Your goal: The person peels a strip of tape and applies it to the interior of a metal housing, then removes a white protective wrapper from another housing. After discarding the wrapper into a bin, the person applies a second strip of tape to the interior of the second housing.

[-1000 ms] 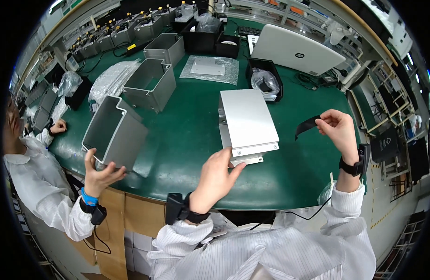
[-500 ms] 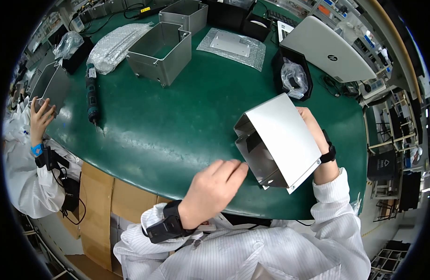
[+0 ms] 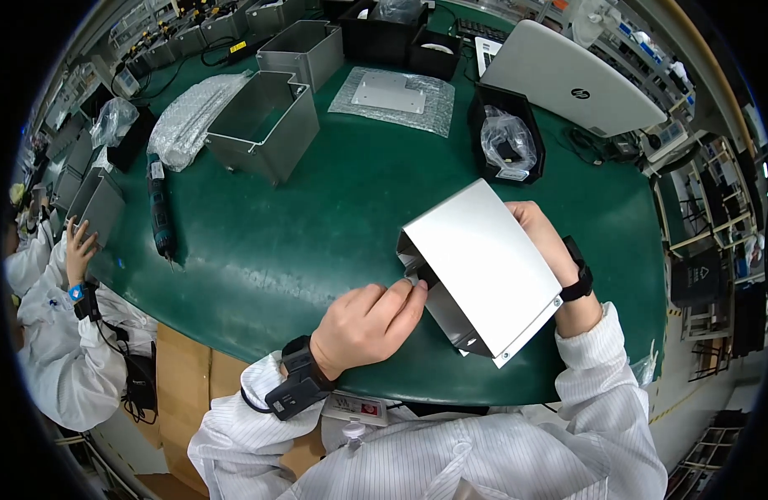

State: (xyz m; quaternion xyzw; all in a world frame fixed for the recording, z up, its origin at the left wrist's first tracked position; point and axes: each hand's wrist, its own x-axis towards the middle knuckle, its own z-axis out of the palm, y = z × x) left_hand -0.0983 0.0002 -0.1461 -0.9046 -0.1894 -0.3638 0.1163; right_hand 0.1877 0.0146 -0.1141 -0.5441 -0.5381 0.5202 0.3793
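A bent silver sheet-metal housing [image 3: 488, 267] is tilted over the green table in front of me. My right hand [image 3: 541, 237] holds it at its far right side, the fingertips partly hidden behind the metal. My left hand [image 3: 367, 325] is closed in a pinch at the housing's open left end. Its thumb and fingers meet beside a dark part [image 3: 426, 273] just inside the opening. What those fingertips hold, if anything, is too small to make out.
On the table [image 3: 317, 225] stand two grey metal boxes [image 3: 267, 133], bubble wrap [image 3: 192, 117] and a power screwdriver [image 3: 159, 212]. A flat plate [image 3: 390, 92] lies on more wrap. A black bin [image 3: 509, 137] and a laptop [image 3: 567, 79] stand right. At left, a co-worker's hand [image 3: 80, 250] touches another grey box.
My left hand has moved up to the housing's opening, its fingertips now at the dark part. The housing has shifted slightly left and down in the picture, and the whole view has shifted a little.
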